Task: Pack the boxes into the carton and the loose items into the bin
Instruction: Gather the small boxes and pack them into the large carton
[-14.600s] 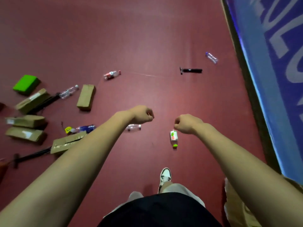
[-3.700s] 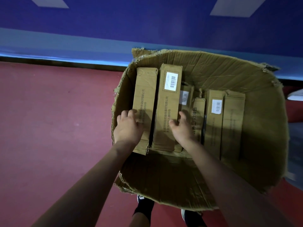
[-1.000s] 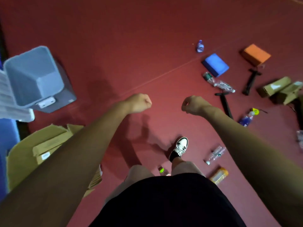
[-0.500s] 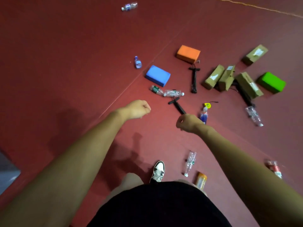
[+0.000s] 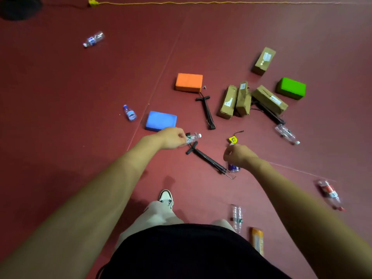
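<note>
Left hand (image 5: 173, 137) and right hand (image 5: 239, 156) are clenched, empty. A step onto the near bottle (image 5: 237, 217) could roll it underfoot.

Viewed from a head-worn camera, a standing person holds both bare arms stretched forward and down. The left forearm (image 5: 112, 178) enters from the lower left corner and the right forearm (image 5: 298, 198) from the lower right, the two converging toward the middle of the view. The left hand (image 5: 173, 137) is curled into a fist, back of the hand up, fingers tucked under, gripping nothing. The right hand (image 5: 239, 156) sits a little lower in the view and well apart from the left. It is balled the same way, fingers folded into the palm, and holds nothing. Both arms are bare from wrist to elbow.
</note>
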`<state>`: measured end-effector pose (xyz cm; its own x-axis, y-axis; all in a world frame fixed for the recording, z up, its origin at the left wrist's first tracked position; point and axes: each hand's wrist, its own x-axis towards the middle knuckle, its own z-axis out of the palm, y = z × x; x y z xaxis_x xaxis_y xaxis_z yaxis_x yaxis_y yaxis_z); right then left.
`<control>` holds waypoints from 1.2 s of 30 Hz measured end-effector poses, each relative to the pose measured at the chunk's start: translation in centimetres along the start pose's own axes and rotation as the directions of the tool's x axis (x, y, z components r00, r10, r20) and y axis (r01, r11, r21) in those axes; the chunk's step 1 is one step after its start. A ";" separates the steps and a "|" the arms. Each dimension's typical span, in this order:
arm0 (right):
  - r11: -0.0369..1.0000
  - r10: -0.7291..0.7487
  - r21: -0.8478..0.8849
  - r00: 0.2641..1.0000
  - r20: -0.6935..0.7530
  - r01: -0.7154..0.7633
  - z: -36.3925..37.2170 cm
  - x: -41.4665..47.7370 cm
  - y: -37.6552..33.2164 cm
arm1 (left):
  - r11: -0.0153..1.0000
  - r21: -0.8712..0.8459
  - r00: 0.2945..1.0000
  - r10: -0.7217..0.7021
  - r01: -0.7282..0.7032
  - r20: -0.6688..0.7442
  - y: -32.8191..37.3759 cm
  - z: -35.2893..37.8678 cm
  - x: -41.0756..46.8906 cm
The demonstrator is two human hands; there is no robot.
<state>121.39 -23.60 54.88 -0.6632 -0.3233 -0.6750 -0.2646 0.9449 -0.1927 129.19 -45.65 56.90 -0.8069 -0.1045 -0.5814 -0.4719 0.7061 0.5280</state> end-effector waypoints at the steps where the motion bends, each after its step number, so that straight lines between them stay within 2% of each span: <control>1: 1.000 0.026 0.013 1.000 -0.009 -0.026 -0.6 0.7 -0.3 | 1.000 0.009 1.000 0.008 -0.008 0.019 0.0 -1.3 1.1; 12: 0.955 0.204 0.235 0.976 -0.075 -0.182 -8.7 7.8 0.8 | 0.977 0.129 0.975 0.150 -0.172 0.165 5.0 -10.8 13.3; 18: 0.903 0.225 0.388 0.972 -0.064 -0.184 -13.8 13.5 4.9 | 0.970 0.135 0.968 0.176 -0.201 0.180 10.5 -12.8 20.5; 27: 0.844 0.304 0.480 0.951 -0.061 -0.239 -20.2 18.9 10.8 | 0.975 0.048 0.956 0.202 -0.217 0.213 17.7 -13.8 29.5; 36: 0.746 0.430 0.577 0.902 -0.035 -0.333 -24.6 25.8 14.3 | 0.939 0.165 0.917 0.238 -0.301 0.321 23.1 -16.3 41.2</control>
<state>83.25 -19.66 52.28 -0.7363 0.1129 -0.6671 0.4278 0.8415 -0.3298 79.21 -45.06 55.27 -0.7375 0.2970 -0.6065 -0.1412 0.8104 0.5686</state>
